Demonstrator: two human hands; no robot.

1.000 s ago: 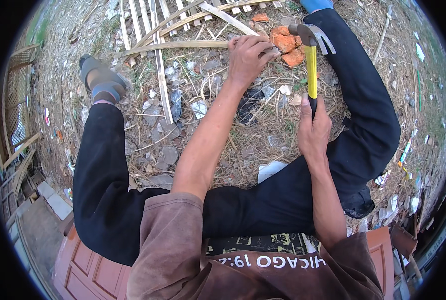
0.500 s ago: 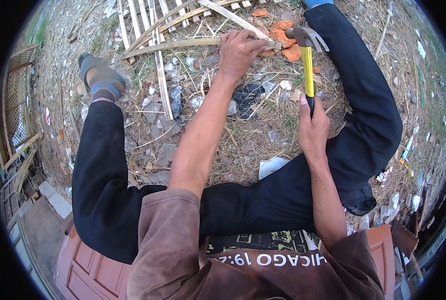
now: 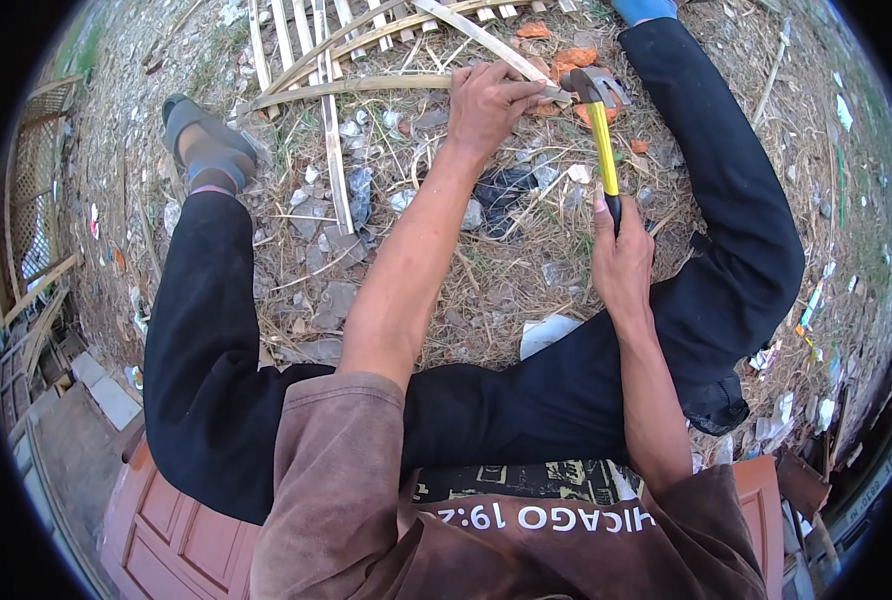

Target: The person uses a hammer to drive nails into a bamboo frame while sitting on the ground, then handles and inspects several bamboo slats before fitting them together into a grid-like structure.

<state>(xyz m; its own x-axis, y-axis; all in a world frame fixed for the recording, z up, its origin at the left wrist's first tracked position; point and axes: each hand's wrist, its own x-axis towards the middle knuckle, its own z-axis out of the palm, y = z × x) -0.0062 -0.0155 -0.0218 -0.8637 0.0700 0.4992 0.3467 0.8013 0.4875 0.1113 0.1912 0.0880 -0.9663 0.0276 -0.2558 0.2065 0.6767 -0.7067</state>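
My left hand is closed around the right-hand end of a long, thin wooden strip. A second slat crosses it at a slant, and the two meet just beyond my fingers. My right hand grips the black end of a claw hammer with a yellow handle. The hammer's head is right by the meeting ends of the strips; whether it touches them I cannot tell. Orange brick pieces lie under and around that spot. Any nail there is too small to make out.
A lattice of pale wooden slats spreads over the ground at the far left. My legs in black trousers stretch out on both sides. Dry grass, stones and a black plastic scrap lie between them. A reddish panelled board is beneath me.
The hammer head has swung down and left onto or close to the strip ends. My left hand and the slats have shifted slightly right in the picture.
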